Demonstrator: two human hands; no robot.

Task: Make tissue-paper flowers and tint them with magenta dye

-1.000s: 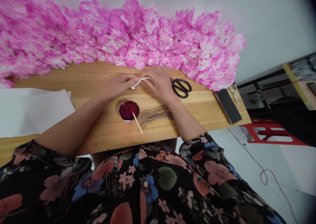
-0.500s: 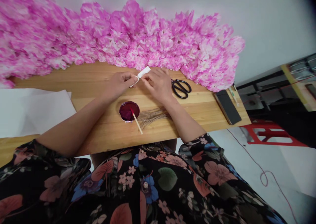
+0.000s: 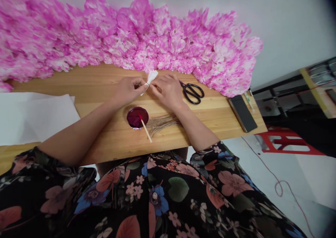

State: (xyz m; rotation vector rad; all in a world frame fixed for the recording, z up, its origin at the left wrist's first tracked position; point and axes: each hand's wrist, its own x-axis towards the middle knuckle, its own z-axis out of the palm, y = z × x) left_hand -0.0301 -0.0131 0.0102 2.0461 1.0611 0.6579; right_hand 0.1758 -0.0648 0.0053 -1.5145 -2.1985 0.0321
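A small piece of folded white paper (image 3: 152, 76) stands between my hands, its upper end fanned out and its waist pinched in by what looks like a thin string (image 3: 147, 84). My left hand (image 3: 131, 90) is closed, thumb and forefinger gripping the paper at that waist. The fingers of my right hand (image 3: 167, 92) are pressed together at the same spot, on the string's side; the fingers partly hide the string. Just below the hands is a round dish of dark red liquid (image 3: 137, 117) with a wooden stick (image 3: 146, 130) leaning in it. A bundle of brown twine pieces (image 3: 163, 123) lies beside the dish.
Pink paper flowers (image 3: 157, 38) are heaped along the back of the wooden table (image 3: 105, 145). Black-handled scissors (image 3: 193, 93) lie right of my right hand, a phone (image 3: 243, 114) near the right edge. White paper sheets (image 3: 34, 117) lie at left. A red stool (image 3: 286, 142) stands beyond.
The white paper's upper end has spread from a narrow strip into a fan and stands more upright. Its middle looks more tightly pinched. Both hands stay nearly in place.
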